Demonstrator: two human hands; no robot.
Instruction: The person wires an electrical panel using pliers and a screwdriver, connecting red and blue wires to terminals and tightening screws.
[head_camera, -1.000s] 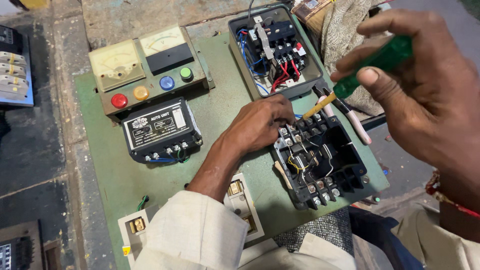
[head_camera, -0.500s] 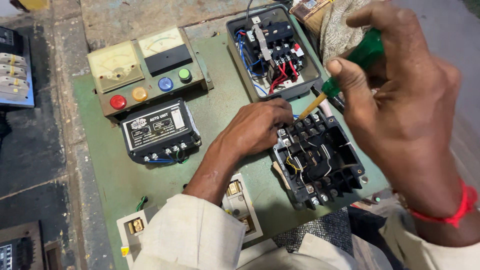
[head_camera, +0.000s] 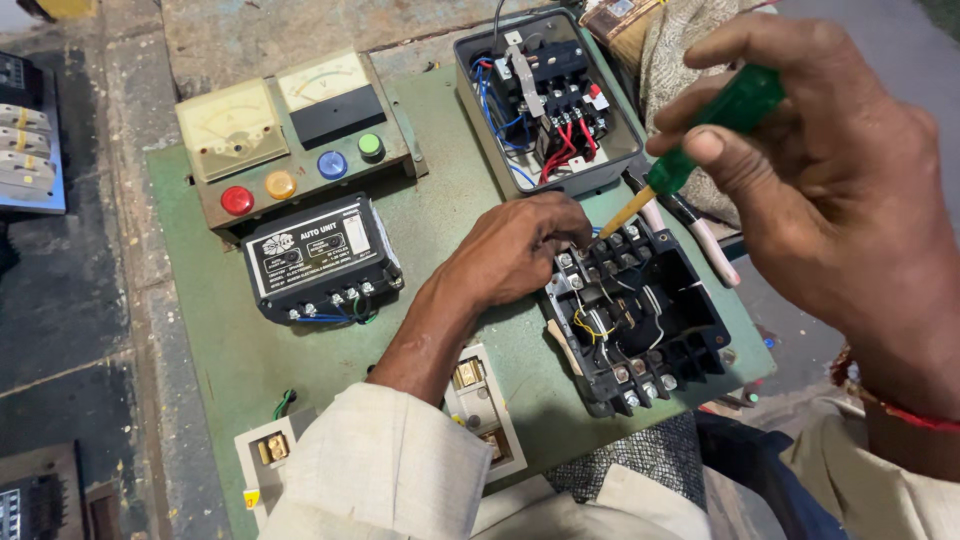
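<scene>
Seen from above, two hands work at a green board on a bench. The right hand (head_camera: 840, 190) is closed round one screwdriver (head_camera: 700, 135), gripping its green handle; the yellow shaft slants down so the tip meets the top edge of an open black contactor (head_camera: 640, 315). The left hand (head_camera: 515, 250) rests curled against that contactor's upper left corner, fingertips pinched on something too small to tell. The screwdriver looks light and stiff, best held by its handle. The contactor looks rigid but delicate, with thin wires and small screws; its outer casing seems the safest hold. Also on the board: one grey open box (head_camera: 545, 100) with red and blue wires, two dial meters (head_camera: 275, 110), four coloured buttons (head_camera: 300, 175), one black unit (head_camera: 320, 260).
</scene>
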